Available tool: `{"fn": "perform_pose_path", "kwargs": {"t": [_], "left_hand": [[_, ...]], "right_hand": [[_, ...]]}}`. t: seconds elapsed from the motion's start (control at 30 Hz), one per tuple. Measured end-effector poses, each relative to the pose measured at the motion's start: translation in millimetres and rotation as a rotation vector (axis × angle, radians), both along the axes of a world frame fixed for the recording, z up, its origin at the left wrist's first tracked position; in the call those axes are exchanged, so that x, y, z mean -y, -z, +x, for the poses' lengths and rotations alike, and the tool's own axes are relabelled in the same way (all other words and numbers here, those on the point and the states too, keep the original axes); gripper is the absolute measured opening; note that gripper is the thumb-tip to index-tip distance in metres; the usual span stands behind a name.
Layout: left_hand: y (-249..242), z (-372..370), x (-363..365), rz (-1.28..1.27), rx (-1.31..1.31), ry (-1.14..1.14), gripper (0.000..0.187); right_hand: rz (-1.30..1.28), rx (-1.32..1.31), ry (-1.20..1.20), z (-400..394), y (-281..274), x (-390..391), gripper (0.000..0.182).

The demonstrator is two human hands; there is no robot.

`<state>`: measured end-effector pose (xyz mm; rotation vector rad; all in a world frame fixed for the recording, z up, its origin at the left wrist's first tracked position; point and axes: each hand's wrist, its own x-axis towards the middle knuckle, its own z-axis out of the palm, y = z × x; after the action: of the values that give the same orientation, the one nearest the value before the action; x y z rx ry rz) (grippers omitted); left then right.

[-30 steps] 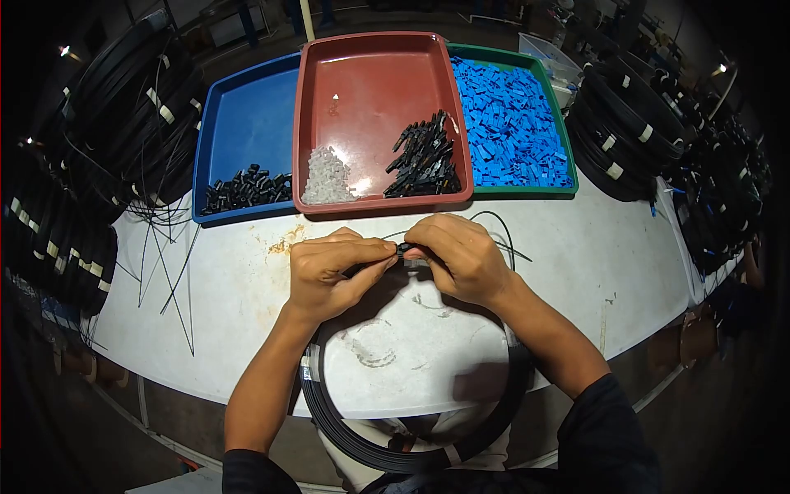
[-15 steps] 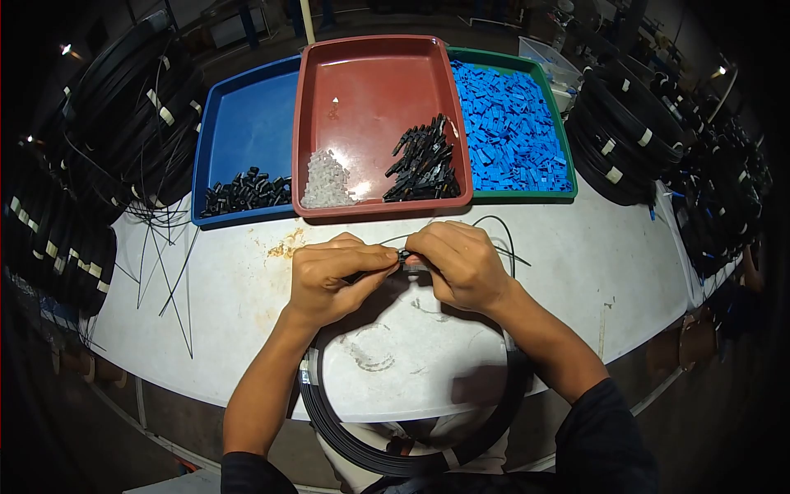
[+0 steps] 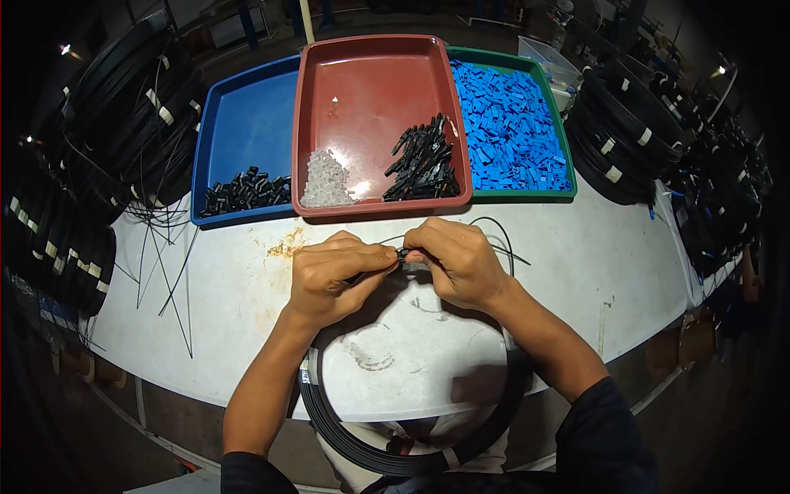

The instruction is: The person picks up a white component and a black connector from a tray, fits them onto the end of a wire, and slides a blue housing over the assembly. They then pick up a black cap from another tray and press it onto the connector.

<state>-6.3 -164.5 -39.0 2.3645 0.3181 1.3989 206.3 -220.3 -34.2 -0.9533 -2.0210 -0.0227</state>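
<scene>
Both hands meet over the table, just in front of the red tray. My left hand (image 3: 336,272) is closed, thumb and forefinger pinching a small black connector (image 3: 402,256). From the other side my right hand (image 3: 457,262) pinches the same piece, its fingers covering much of it. A thin black cable (image 3: 511,247) loops up behind my right hand. Below my wrists a coil of black cable (image 3: 329,424), bound with pale tape, overhangs the table's front edge by my lap.
The red tray (image 3: 378,210) holds small white parts (image 3: 325,181) and black connectors (image 3: 424,165). Black caps (image 3: 247,193) lie in the blue tray (image 3: 247,82), blue clips (image 3: 514,132) in the green tray (image 3: 568,177). Cable coils (image 3: 136,107) are stacked left, more coils (image 3: 621,136) right.
My right hand has shifted very slightly up and left at the black connector. The left hand and the coil stay where they were.
</scene>
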Motion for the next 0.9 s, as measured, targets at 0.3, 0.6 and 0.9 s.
{"fn": "perform_pose_path", "kwargs": {"t": [0.3,0.6,0.9], "left_hand": [[-0.5,-0.6,0.9,0.014,-0.023,0.004,0.023],[0.7,-1.6,0.3,-0.037,-0.007,0.003,0.023],[1.0,-1.3,-0.7,-0.036,-0.003,0.011,0.023]], "right_hand": [[-0.051,0.024,0.005,2.0,-1.2,2.1,0.017],[0.093,-0.022,-0.034,1.1,1.8,-3.8,0.015],[0.050,-0.081,-0.035,-1.0,0.6,-2.3,0.018]]}}
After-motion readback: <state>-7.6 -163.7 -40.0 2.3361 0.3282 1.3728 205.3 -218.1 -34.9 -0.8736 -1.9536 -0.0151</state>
